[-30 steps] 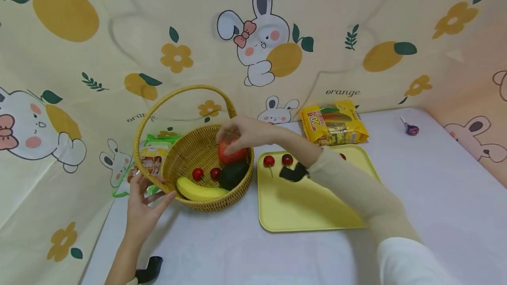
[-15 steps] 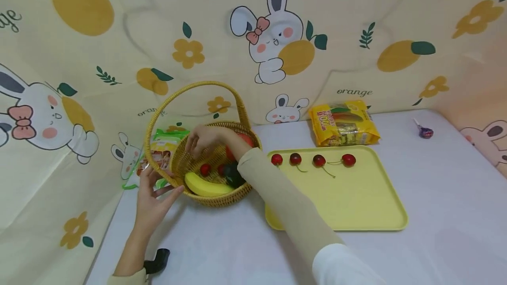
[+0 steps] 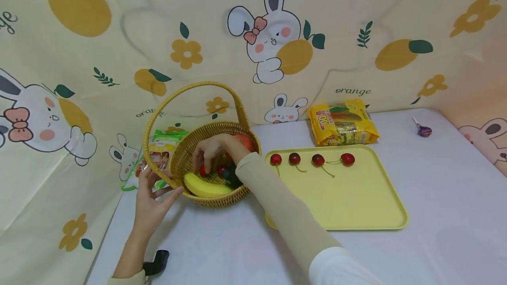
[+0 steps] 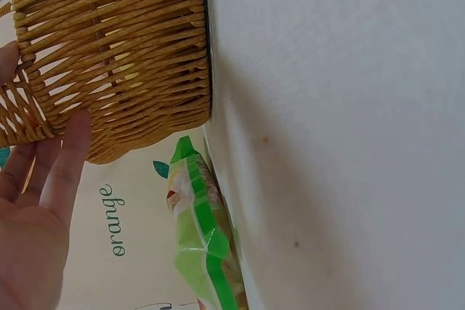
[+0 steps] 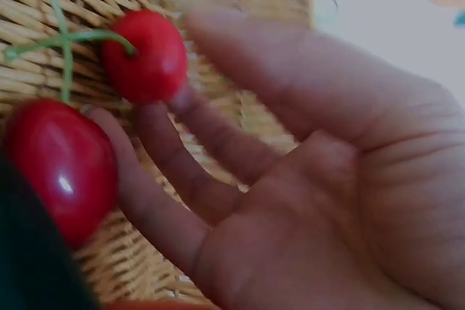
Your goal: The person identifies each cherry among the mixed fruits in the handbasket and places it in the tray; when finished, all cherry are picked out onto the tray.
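A wicker basket [image 3: 219, 202] with an arched handle stands tilted toward me. My left hand [image 3: 152, 201] grips its left side where the handle meets the rim; the left wrist view shows fingers [image 4: 69, 172] against the woven wall. Inside the basket, my right hand [image 3: 215, 148] reaches down to a red cherry [image 5: 149, 56]. Its fingers curve under that cherry, while the thumb stands slightly off it. Beside them lies a second, darker cherry [image 5: 62, 172]. A banana [image 3: 206, 187], a dark green fruit [image 3: 233, 177] and a partly hidden red fruit [image 3: 244, 141] share the basket.
A yellow tray [image 3: 356, 201] to the right bears several cherries [image 3: 318, 160] along its far edge. Behind it is a yellow snack bag [image 3: 342, 122]. A lollipop [image 3: 424, 130] lies far right. A green-edged bag [image 3: 158, 151] sits behind the basket, near the printed backdrop.
My right hand has passed from above the red fruit leftward across the basket, then down to the cherry. My left hand keeps its grip on the basket. The head view has shifted slightly.
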`<state>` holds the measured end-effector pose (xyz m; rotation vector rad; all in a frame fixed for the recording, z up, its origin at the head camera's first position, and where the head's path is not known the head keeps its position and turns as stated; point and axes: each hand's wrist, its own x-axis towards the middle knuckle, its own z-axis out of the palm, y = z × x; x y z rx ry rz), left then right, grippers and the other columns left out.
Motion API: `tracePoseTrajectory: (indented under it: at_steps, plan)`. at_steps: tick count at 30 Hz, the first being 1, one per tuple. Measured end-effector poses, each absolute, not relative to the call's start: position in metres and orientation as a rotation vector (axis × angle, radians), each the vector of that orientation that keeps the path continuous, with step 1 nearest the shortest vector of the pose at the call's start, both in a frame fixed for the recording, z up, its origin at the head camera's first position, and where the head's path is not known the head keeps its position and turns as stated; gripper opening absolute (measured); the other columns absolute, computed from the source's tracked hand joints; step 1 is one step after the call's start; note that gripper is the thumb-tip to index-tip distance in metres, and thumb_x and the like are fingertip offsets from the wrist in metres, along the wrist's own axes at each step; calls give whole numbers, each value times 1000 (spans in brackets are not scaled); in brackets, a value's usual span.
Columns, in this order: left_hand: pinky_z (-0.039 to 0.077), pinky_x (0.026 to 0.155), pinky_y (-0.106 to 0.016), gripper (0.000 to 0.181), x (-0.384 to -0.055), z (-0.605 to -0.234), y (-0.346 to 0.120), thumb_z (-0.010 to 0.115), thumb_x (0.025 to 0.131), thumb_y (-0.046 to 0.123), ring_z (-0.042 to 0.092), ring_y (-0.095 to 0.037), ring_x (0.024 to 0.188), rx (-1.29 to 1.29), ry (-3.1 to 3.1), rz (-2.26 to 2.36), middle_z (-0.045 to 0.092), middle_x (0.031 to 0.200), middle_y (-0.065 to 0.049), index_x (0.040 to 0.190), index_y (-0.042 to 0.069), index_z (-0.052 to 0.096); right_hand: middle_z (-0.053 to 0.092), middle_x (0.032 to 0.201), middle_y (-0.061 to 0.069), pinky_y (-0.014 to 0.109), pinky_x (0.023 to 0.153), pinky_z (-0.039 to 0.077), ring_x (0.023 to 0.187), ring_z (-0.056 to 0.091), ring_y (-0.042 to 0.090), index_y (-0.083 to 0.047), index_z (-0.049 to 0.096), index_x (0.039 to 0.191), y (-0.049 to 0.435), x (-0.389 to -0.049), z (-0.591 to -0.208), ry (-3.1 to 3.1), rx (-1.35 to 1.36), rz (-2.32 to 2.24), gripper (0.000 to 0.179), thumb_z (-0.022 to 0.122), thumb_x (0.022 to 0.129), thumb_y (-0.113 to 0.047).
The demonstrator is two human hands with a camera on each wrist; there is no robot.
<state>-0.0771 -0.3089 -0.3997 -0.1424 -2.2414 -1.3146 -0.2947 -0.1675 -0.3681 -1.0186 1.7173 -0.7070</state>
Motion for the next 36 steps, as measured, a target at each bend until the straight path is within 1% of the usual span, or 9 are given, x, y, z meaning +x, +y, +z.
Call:
tracePoseTrajectory:
  at_steps: [3, 11, 16, 19, 22, 26, 29, 33, 36]
  plan:
    - [56, 81, -14, 86, -77, -399, -309, 74, 74, -22, 56, -14, 113, -159, -2236, -1315, 56, 113, -27, 146, -4, 31, 62, 121, 5, 31, 82, 59, 112, 57, 16, -2, 69, 120, -170, -291, -370, 1757, -1000, -673, 37, 69, 85, 12]
    - [57, 81, -18, 90, -83, -413, -320, 78, 74, -18, 56, -13, 114, -156, -2231, -1335, 58, 115, -17, 148, 3, 32, 63, 104, 5, 23, 72, 55, 89, 54, 12, -1, 70, 112, -173, -289, -376, 1875, -1091, -615, 32, 71, 83, 12]
    - [57, 81, -17, 89, -83, -411, -316, 77, 74, -20, 55, -13, 114, -148, -2241, -1318, 57, 115, -20, 147, 1, 32, 66, 101, 5, 23, 72, 54, 86, 55, 12, 0, 71, 110, -172, -288, -372, 1929, -1164, -612, 29, 73, 82, 10]
    - [58, 81, -18, 86, -80, -402, -309, 75, 74, -22, 56, -15, 113, -155, -2253, -1299, 56, 113, -24, 145, -4, 31, 67, 104, 7, 28, 76, 57, 89, 59, 15, 2, 70, 114, -168, -287, -362, 1922, -1199, -714, 31, 73, 83, 8]
    - [57, 81, -18, 85, -75, -394, -303, 75, 74, -22, 56, -16, 111, -148, -2256, -1283, 56, 112, -22, 145, -4, 32, 66, 107, 7, 31, 82, 58, 95, 61, 17, 2, 69, 117, -159, -287, -344, 1902, -1251, -898, 32, 73, 86, 3]
    - [57, 82, -18, 86, -74, -394, -303, 76, 75, -19, 56, -18, 112, -112, -2263, -1280, 56, 116, -17, 146, 0, 32, 66, 111, 6, 28, 88, 56, 101, 62, 18, -1, 67, 118, -126, -285, -318, 1882, -1387, -1162, 31, 74, 88, -4]
    - [57, 82, -18, 89, -78, -403, -310, 77, 74, -19, 56, -19, 113, -88, -2265, -1283, 55, 117, -16, 148, 1, 32, 66, 116, 9, 28, 91, 55, 103, 62, 19, 0, 65, 121, -88, -277, -309, 1870, -1472, -1300, 34, 75, 88, -6]
    - [57, 81, -16, 93, -82, -415, -320, 79, 72, -19, 56, -16, 114, -73, -2261, -1276, 55, 118, -12, 149, 4, 32, 67, 111, 8, 29, 81, 56, 91, 60, 21, 0, 66, 119, -33, -266, -323, 1883, -1473, -1332, 32, 74, 89, -7]
    - [56, 81, -15, 93, -84, -417, -322, 79, 72, -19, 55, -14, 114, -87, -2262, -1276, 55, 119, -11, 149, 4, 32, 66, 105, 5, 28, 76, 56, 86, 59, 21, -1, 68, 112, 7, -259, -345, 1901, -1407, -1290, 25, 74, 89, -4]
